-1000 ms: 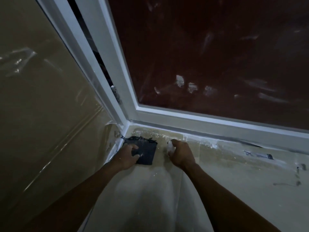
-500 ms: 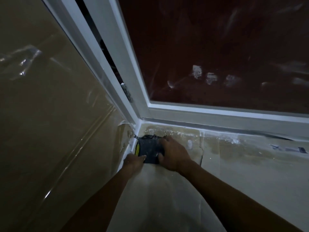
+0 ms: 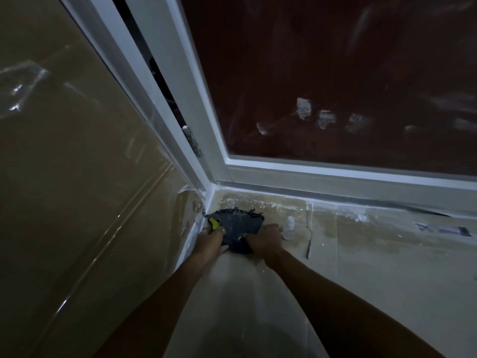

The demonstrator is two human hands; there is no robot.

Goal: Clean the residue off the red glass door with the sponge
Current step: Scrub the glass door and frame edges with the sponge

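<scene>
A dark sponge (image 3: 238, 224) with a yellow edge lies on the covered floor in the corner below the door. My left hand (image 3: 210, 242) grips its left side, fingers curled over it by the yellow part. My right hand (image 3: 263, 240) grips its right side. The red glass door (image 3: 335, 73) rises above in a white frame (image 3: 322, 174); whitish residue smears (image 3: 304, 109) mark the glass low down, well above both hands.
A small white bottle (image 3: 289, 227) stands on the floor just right of my right hand. Plastic-covered brown board (image 3: 77, 164) lines the left wall. Protective sheeting (image 3: 374, 254) covers the floor, with tape scraps at the far right. A hinge (image 3: 193, 140) sits on the frame.
My right hand let go of the small white bottle and moved left onto the sponge. The sponge turned, showing its yellow edge. The view shifted closer to the corner.
</scene>
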